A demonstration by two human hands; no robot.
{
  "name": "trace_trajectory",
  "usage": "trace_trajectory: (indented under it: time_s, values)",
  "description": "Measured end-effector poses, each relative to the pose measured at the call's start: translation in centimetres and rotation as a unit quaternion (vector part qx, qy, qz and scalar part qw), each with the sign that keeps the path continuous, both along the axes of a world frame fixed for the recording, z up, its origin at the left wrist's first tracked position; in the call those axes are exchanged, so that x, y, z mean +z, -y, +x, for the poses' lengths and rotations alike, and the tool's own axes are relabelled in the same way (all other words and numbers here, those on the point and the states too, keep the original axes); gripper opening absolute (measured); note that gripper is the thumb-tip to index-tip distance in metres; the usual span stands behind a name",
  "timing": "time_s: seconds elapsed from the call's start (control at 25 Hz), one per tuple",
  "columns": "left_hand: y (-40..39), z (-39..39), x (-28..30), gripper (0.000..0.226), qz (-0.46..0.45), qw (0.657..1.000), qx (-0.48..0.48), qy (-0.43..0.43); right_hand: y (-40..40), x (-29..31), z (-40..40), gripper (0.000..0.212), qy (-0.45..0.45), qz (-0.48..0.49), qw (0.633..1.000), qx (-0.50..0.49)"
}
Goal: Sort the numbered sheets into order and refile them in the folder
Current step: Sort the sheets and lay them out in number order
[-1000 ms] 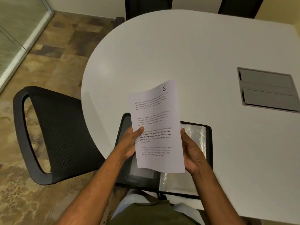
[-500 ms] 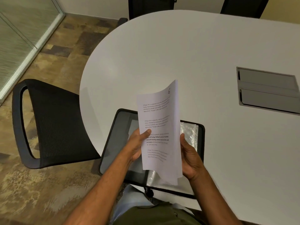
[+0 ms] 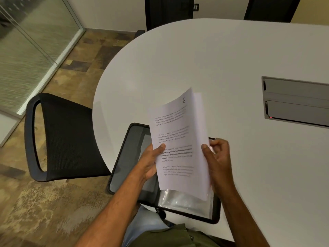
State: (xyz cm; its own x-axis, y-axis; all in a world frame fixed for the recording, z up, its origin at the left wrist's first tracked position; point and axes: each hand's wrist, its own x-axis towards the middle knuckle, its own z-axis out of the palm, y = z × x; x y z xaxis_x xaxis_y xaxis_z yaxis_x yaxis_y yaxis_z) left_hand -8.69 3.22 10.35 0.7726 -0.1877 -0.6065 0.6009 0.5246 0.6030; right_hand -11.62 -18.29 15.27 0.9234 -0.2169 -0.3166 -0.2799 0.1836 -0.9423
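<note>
Here, at centre frame, both hands hold the numbered sheets (image 3: pixel 178 139) upright over the open folder (image 3: pixel 131 157) on the white desk (image 3: pixel 195 59). The left hand (image 3: pixel 151 161) pinches the "6" page; the right hand (image 3: pixel 217 157), fingers (image 3: pixel 205 148) curled, thumbs the edge. Fanning slowly, one corner number at a time, seems wisest.

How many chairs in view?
3. One mesh-backed chair at the table's left side, and two dark chair backs at the far edge, one top centre and one top right. More may sit out of frame.
</note>
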Motion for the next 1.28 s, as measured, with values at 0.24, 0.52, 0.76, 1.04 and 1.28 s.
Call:
trace_trajectory:
  time_s: [0.24,0.52,0.76,1.04,1.28]
  values:
    - [-1.8,0.9,-0.4,0.046,0.015,1.000,-0.014,-0.003,0.3,1.0,1.3,0.024,0.052,-0.173,0.977,0.113]
    - [-4.9,2.5,-1.1,0.048,0.000,0.999,-0.045,0.006,-2.4,1.3,2.1,0.028,-0.035,-0.113,0.988,0.096]
    - [-6.9,3.4,-2.2,0.055,-0.005,1.000,-0.012,-0.004,-5.0,1.0,3.0,0.008,-0.025,-0.114,0.993,0.017]
    - [-9.7,4.1,-3.1,0.034,0.017,1.000,0.019,0.008,-7.6,0.3,2.9,0.014,0.006,-0.186,0.982,-0.008]
    - [-13.0,4.9,-3.0,0.042,-0.016,1.000,0.010,-0.006,-8.5,0.4,3.7,0.046,-0.004,-0.152,0.988,-0.010]
